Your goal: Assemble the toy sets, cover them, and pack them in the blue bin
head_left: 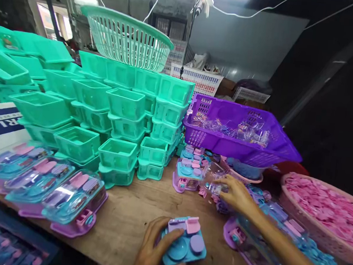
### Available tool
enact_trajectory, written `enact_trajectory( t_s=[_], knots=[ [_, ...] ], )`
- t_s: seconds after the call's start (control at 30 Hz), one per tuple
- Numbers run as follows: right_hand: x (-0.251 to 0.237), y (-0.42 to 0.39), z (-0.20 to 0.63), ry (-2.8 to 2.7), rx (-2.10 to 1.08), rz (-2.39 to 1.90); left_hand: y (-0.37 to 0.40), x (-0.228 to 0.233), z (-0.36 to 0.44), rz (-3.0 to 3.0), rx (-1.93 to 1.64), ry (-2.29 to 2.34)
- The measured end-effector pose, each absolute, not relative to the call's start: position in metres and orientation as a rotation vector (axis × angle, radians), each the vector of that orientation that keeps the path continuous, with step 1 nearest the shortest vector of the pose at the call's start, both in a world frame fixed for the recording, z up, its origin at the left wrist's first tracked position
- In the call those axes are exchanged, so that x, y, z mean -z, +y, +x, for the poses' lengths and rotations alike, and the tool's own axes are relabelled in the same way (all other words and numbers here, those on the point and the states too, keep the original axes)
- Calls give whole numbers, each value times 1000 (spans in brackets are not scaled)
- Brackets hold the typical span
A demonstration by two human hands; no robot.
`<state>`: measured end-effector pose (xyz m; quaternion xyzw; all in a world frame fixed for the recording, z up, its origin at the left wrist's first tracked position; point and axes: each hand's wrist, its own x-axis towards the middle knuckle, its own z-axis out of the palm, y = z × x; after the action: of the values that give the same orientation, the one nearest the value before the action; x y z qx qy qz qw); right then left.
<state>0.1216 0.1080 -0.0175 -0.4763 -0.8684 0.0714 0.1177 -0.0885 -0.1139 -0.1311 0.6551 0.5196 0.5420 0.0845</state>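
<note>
Left hand [154,246]: a small toy set [187,242] is gripped from the side, with the fingers curled over its blue top.
Toy set: it is held upright near the front of the tabletop [125,223], its top uncovered; whether its base is rested on the wood cannot be told.
Right hand [235,191]: a clear cover [213,173] is pinched in narrowed fingers, just beside a row of other toys [187,170].
Step in hand: the supplying of a cover for the steadied toy set is judged to be in hand; the two are not yet joined.
Next move: by judgement, a steady left grip is called for, with the clear cover brought over level and lined up with the top's edges.
Left side: covered toys [74,198] are set side by side, and green tubs [120,154] are stacked behind.
Right side: a purple basket [230,149] of clear parts is placed beyond the clear cover; pink pieces [325,199] are heaped in a pink basket [293,210].
</note>
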Motion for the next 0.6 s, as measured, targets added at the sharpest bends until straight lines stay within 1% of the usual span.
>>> enact_trajectory(
  t_s=[0.07,0.23,0.33,0.43,0.53,0.6],
  knots=[
    [28,113,126,-2533,-214,-1412,-112,132,-83,1920,-1650,1510],
    [21,85,138,-2363,-124,-1300,-109,126,-78,1847,-1602,1569],
    [29,41,133,-2160,11,-1132,-107,106,-75,1885,-1589,1620],
    [43,-5,122,-2133,78,-1045,-107,78,-68,1864,-1706,1507],
    [49,-35,120,-2232,62,-948,-111,58,-61,1688,-1840,1368],
    [47,-46,125,-2277,-29,-898,-114,52,-59,1456,-1867,1241]
  ],
)
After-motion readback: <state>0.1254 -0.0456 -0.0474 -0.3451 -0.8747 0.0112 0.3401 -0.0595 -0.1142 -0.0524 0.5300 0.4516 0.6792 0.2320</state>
